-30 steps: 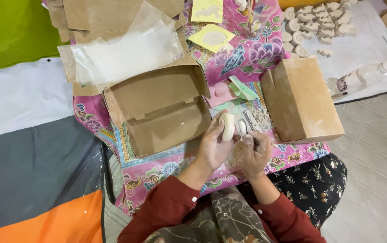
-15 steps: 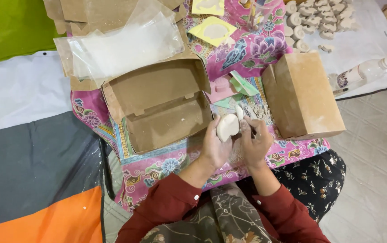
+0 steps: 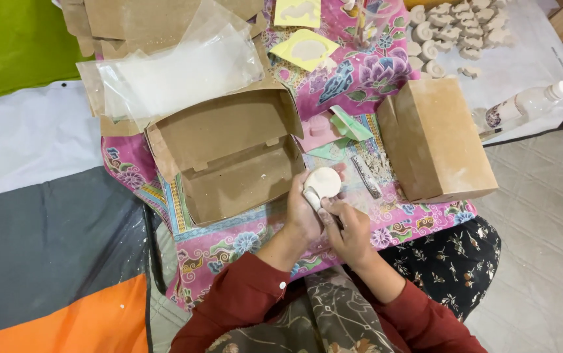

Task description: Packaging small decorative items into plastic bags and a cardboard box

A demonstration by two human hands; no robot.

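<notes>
My left hand [image 3: 302, 212] holds a round, off-white plaster piece [image 3: 324, 181] just in front of an open brown cardboard box [image 3: 229, 160]. My right hand [image 3: 350, 229] is pressed against the piece's lower edge, fingers closed around a small tool that is mostly hidden. Both hands work over a pink flowered cloth [image 3: 360, 82], and a little pile of white dust [image 3: 376, 167] lies beside a thin metal tool [image 3: 364, 176] just to the right.
A closed brown box [image 3: 435, 140] stands to the right. Clear plastic bags [image 3: 176, 68] lie on flat cardboard at the back. Yellow-backed shapes [image 3: 307, 49], several white plaster figures [image 3: 451, 29], a pink mould [image 3: 317, 127] and a white bottle [image 3: 527, 104] lie around.
The left hand has turned the round piece so its flat face shows upward. The right hand has shifted under the piece's lower edge. The camera view has tilted slightly.
</notes>
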